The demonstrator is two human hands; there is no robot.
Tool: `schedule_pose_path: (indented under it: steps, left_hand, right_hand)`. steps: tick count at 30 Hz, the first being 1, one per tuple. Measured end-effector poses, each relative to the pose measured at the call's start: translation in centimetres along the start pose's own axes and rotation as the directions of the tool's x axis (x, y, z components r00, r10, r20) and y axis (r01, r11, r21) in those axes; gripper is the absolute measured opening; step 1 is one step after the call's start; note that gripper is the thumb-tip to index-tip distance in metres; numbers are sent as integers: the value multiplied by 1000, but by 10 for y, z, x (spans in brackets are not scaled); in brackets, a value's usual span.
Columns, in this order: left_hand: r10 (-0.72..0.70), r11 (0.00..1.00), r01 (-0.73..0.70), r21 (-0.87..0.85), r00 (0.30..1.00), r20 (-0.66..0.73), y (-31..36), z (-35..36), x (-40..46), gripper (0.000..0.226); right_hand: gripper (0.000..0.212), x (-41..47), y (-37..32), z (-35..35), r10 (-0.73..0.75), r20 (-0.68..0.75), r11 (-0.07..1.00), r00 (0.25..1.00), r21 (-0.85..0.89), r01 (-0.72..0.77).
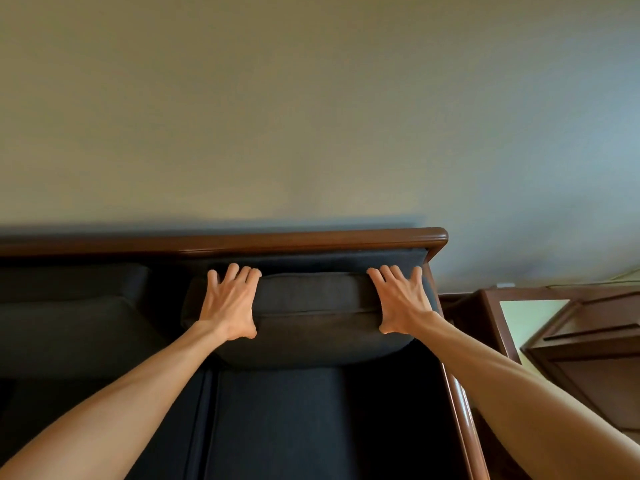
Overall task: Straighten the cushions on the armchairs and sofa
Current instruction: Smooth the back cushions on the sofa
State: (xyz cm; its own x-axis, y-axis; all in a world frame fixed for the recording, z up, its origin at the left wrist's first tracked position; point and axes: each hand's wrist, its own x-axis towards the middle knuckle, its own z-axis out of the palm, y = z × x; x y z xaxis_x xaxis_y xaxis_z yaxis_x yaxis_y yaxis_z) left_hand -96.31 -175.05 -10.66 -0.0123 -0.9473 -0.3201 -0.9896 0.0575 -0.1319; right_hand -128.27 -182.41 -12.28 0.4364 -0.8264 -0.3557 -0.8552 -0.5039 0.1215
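Dark fabric bunches a little under both hands: the left hand [230,304] and right hand [401,303] each clamp an end of the back cushion [315,317], fingers hooked over its top edge, thumbs pressed into its front face. It leans against the sofa [277,410] backrest at the right end, above the seat cushion [280,424]. A brown wooden rail [311,241] caps the backrest. Beyond the wooden armrest [462,414] stands a wooden side table [588,341] against the plain wall [311,116].

A plain beige painted wall [311,116] fills the upper view, bluish at right. A dark brown wooden side cabinet [588,344] stands by the wall at far right.
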Motion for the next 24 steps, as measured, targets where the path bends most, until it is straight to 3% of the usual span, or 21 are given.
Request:
schedule_pose_path:
  steps: [14,18,24]
  left_hand:
    - [27,999,-27,-20,1000,9,17,-5,13,115]
    - [-61,993,67,-100,996,60,14,-6,24,125]
    - [-39,988,46,-147,998,47,17,11,13,128]
  right_hand:
    - [125,-11,19,8,46,4,997,999,67,-46]
    - [119,-7,17,11,91,24,986,996,136,-93]
    - [114,-13,11,17,122,11,982,993,147,-122]
